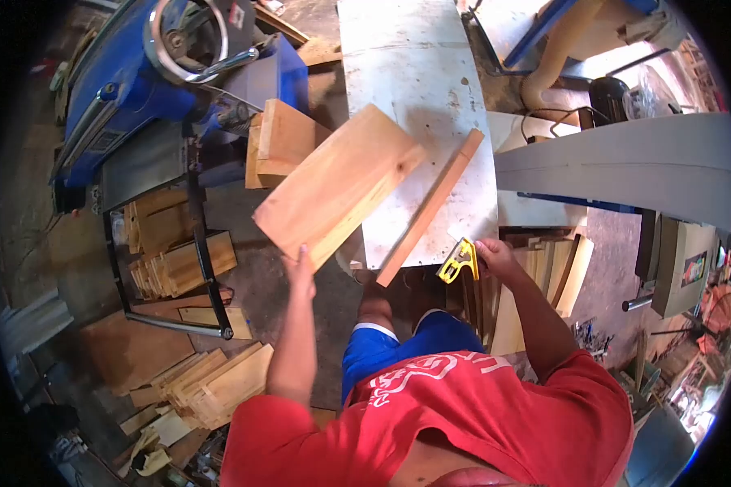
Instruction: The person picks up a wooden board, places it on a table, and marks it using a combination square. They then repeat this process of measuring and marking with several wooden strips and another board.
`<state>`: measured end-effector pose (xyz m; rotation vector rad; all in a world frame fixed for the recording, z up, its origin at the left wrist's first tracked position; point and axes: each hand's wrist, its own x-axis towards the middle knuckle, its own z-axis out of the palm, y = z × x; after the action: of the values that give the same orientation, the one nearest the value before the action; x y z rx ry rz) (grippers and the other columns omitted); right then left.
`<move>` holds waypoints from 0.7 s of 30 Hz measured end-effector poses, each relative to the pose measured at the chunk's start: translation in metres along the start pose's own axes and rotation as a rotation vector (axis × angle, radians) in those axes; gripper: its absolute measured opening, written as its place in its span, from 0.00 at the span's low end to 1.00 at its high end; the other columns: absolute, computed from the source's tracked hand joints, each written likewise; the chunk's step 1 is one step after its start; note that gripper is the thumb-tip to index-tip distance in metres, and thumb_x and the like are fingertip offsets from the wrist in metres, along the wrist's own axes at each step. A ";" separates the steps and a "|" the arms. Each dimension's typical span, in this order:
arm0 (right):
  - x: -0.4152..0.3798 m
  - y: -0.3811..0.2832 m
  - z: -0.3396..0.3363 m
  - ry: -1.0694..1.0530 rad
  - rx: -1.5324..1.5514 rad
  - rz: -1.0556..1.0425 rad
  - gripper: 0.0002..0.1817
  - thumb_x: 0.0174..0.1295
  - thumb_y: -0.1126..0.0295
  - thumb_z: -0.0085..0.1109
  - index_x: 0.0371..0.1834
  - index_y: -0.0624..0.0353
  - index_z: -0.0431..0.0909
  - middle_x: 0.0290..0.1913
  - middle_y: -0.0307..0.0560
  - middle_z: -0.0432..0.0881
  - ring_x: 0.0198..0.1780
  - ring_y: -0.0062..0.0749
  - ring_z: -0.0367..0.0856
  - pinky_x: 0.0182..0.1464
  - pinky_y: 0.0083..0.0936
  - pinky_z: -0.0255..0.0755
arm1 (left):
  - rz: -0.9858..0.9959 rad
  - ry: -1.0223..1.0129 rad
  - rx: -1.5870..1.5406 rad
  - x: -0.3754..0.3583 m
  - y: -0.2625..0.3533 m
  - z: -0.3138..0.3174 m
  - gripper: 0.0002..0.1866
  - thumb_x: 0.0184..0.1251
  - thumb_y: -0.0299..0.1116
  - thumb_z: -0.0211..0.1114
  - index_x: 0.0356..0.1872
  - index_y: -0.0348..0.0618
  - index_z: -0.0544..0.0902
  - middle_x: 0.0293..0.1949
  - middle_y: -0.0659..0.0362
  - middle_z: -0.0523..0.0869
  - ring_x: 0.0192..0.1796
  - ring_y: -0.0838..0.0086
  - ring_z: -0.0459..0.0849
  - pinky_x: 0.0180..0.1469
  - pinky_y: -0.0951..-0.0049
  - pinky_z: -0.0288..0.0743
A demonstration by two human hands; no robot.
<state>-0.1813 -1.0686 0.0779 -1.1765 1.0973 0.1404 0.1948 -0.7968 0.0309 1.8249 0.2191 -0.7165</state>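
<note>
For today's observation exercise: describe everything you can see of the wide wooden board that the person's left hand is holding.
The wide wooden board is a flat rectangular slab of pale, orange-tinted wood with visible grain. It lies tilted diagonally, its far end over the white worktable, its near end jutting past the table edge. The left hand grips its near edge. A narrower plank lies beside it on the table.

A white, scuffed worktable stood ahead of the grip, over a dusty grey concrete floor strewn with offcuts. To the left of the grip a blue machine rose above a black metal frame stacked with short planks, and more cut boards lay piled lower down on that side. To the right, a grey curved panel caught bright daylight, with upright boards leaning beneath it.
</note>
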 end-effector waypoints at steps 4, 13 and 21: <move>-0.013 0.019 0.002 0.048 -0.056 -0.027 0.20 0.74 0.59 0.44 0.27 0.58 0.75 0.16 0.35 0.71 0.16 0.18 0.68 0.20 0.20 0.64 | -0.097 -0.018 -0.162 0.006 -0.055 0.091 0.26 0.71 0.34 0.62 0.63 0.39 0.61 0.63 0.50 0.70 0.64 0.67 0.70 0.66 0.65 0.63; -0.024 -0.003 -0.003 0.106 -0.097 -0.172 0.19 0.75 0.60 0.42 0.28 0.58 0.75 0.17 0.33 0.69 0.18 0.16 0.66 0.21 0.19 0.62 | -0.156 -0.225 -0.141 0.003 -0.033 0.149 0.29 0.67 0.32 0.65 0.62 0.34 0.61 0.57 0.49 0.74 0.56 0.66 0.76 0.55 0.66 0.73; -0.044 -0.136 -0.003 -0.148 0.229 -0.341 0.16 0.76 0.62 0.44 0.33 0.58 0.76 0.20 0.29 0.68 0.20 0.12 0.63 0.22 0.15 0.58 | 0.525 -0.415 0.654 -0.077 -0.074 0.091 0.08 0.63 0.31 0.61 0.26 0.38 0.79 0.22 0.54 0.81 0.27 0.66 0.81 0.33 0.65 0.74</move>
<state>-0.1239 -1.1119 0.2010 -1.1094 0.7492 -0.1571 0.0648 -0.8370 -0.0033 2.1429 -0.8274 -0.8163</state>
